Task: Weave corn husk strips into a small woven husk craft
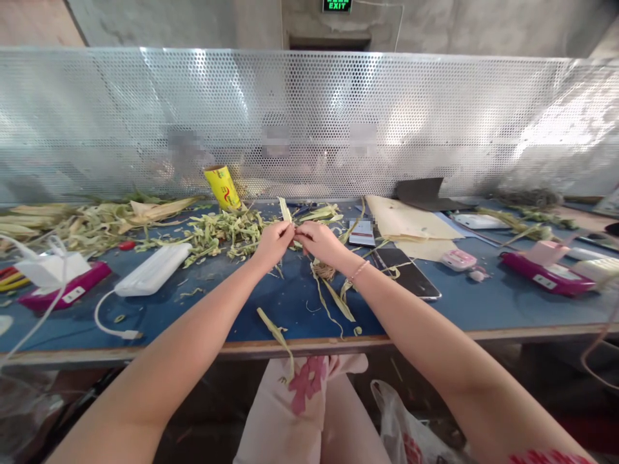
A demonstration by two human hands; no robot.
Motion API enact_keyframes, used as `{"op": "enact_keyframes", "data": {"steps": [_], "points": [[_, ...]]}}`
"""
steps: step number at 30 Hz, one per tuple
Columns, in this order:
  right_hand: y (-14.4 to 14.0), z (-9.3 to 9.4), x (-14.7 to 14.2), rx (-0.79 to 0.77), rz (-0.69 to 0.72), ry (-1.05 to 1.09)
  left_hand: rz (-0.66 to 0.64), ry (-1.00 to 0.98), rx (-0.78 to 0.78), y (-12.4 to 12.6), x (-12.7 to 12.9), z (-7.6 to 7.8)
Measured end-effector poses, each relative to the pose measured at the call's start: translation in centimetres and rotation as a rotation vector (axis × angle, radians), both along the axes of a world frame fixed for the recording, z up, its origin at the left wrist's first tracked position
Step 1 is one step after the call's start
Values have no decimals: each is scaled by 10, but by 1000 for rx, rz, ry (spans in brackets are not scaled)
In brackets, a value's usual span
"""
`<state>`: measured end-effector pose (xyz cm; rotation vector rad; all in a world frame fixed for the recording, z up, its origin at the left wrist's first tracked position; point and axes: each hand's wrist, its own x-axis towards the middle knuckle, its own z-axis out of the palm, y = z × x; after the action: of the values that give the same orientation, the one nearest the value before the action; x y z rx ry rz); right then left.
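My left hand (275, 243) is closed in a pinch above the blue table, and a pale green strip of dried corn husk (284, 210) sticks up from its fingers. The fingertips of my right hand (316, 240) meet those of the left and pinch at the same spot; the part of the strip between them is mostly hidden. Left of the hands lies a heap of short, knotted-looking husk pieces (225, 231). A small coil of twisted cord (324, 269) sits under my right wrist. One loose husk strip (273, 325) hangs over the table's front edge.
A yellow cardboard tube (222, 187) leans by the perforated metal screen (309, 129). On the left are a white power bank (153, 269) and a purple power strip (72, 290). A tablet (409, 274), brown envelope (411, 219) and pink case (458, 259) lie to the right.
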<state>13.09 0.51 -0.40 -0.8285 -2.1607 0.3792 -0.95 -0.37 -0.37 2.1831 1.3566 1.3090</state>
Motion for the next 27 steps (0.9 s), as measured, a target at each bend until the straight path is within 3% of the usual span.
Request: {"op": "enact_keyframes", "data": {"steps": [4, 8, 10, 14, 20, 27], "points": [[0, 0, -2, -245, -55, 108, 67, -39, 42, -2, 0, 3], [8, -5, -4, -545, -80, 366, 70, -70, 40, -3, -2, 3], [13, -7, -5, -581, -57, 492, 59, -49, 33, -2, -3, 2], [19, -9, -4, -402, -82, 570, 12, -67, -41, -1, -1, 1], [17, -4, -1, -58, -103, 457, -31, -72, -125, -2, 4, 2], [10, -4, -4, -41, 30, 437, -118, -138, -207, -1, 5, 0]]}}
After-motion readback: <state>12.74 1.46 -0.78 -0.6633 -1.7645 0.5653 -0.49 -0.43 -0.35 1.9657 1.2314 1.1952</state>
